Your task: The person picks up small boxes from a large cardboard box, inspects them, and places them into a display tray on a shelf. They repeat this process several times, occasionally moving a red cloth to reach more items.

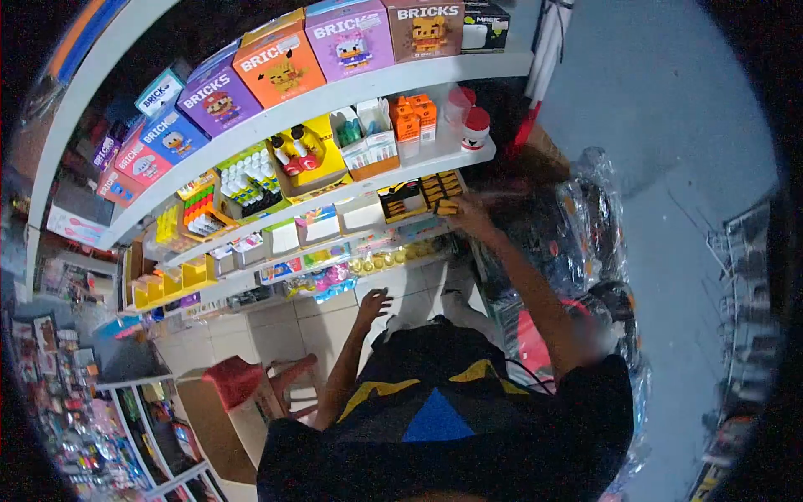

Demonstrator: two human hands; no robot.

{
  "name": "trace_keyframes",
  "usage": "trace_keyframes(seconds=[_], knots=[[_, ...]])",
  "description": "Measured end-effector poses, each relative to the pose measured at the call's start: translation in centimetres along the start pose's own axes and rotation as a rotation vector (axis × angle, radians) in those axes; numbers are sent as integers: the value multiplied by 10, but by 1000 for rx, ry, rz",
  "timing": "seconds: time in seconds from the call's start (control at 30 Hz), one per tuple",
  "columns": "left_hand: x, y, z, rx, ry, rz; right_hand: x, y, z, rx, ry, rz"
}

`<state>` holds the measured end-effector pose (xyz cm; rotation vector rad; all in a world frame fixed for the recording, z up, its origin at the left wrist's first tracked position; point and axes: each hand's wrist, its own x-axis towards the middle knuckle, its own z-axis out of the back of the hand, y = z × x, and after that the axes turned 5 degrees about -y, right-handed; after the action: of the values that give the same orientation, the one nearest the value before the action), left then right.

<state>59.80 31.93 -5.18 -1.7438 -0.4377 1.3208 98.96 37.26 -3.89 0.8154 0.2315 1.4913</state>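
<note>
My right hand (473, 217) reaches to the right end of a lower shelf. Its fingers close on a small black-and-yellow pack (447, 207) at the shelf's front. Just behind it, similar black-and-yellow packs (441, 184) stand in rows. To their left is an open box (402, 201) with dark contents. My left hand (374, 308) hangs low over the tiled floor, fingers apart and holding nothing. The print on the small packs is too small to read.
Brick toy boxes (279, 67) line the upper shelf. Glue bottles (250, 179) and red-lidded jars (475, 130) stand on the middle one. Plastic-wrapped goods (592, 217) are stacked at right. A red stool (293, 381) and cardboard box (216, 418) stand at lower left.
</note>
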Motion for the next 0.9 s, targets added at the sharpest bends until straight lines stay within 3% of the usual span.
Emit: trace_keyframes(seconds=[0.03, 0.1, 0.23, 0.33, 0.4, 0.47, 0.5, 0.57, 0.6, 0.73, 0.83, 0.9], knots=[[8, 33, 11, 34, -68, 36, 8, -25, -10, 15, -2, 35], [1, 85, 27, 74, -212, 105, 29, -24, -2, 335, 92, -126], [-64, 165, 29, 36, -427, 251, 65, -112, -61, 417, 220, -118], [-119, 213, 11, -55, -475, 353, 73, -80, -38, 238, 255, -169], [-149, 234, -8, -121, -483, 401, 80, -70, -29, -35, 229, -55], [-171, 255, -28, -180, -494, 427, 85, -57, -19, 121, 348, -186], [-182, 258, -37, -204, -498, 435, 85, -57, -20, 12, 342, -161], [-193, 260, -52, -227, -509, 432, 91, -82, -44, 290, 292, -108], [-196, 259, -57, -234, -513, 426, 87, -97, -59, 255, 245, -113], [-198, 250, -68, -247, -521, 396, 80, -65, -41, 177, 102, -111], [-200, 246, -70, -250, -523, 389, 83, -51, -34, 50, 15, 50], [-200, 243, -70, -254, -529, 383, 86, -77, -69, 118, 67, -63]])
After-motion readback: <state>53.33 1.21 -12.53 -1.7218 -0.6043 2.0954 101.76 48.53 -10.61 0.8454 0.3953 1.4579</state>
